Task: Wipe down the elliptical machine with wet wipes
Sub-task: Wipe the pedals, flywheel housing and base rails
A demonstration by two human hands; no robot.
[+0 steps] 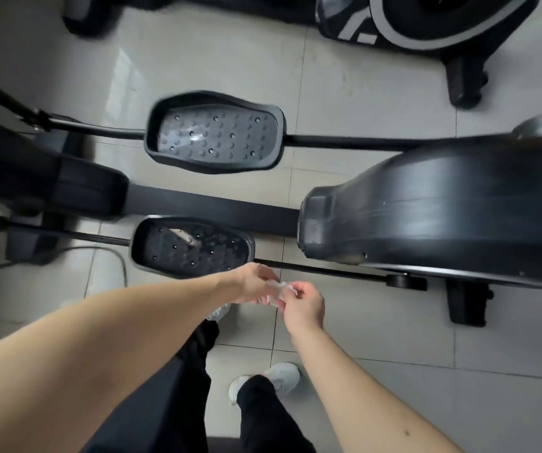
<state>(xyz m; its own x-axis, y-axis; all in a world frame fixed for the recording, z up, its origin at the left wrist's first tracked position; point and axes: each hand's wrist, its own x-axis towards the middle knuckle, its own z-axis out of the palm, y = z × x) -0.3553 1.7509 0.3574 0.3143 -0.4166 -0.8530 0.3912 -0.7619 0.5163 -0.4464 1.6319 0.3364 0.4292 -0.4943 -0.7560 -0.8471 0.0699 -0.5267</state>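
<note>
Both hands meet low over the floor [377, 338], just before the near pedal [191, 246]. The left hand [253, 282] and right hand [305, 305] each pinch one small crumpled wipe [278, 289]. It looks limp, light and damp, likely to tear if tugged, so it is best spread by opposite edges. The elliptical [442, 207] stands beyond.

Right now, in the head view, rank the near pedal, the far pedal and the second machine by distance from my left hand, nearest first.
1. The near pedal, just beyond the left hand.
2. The far pedal, past the centre beam.
3. The second machine, top right of view.
</note>
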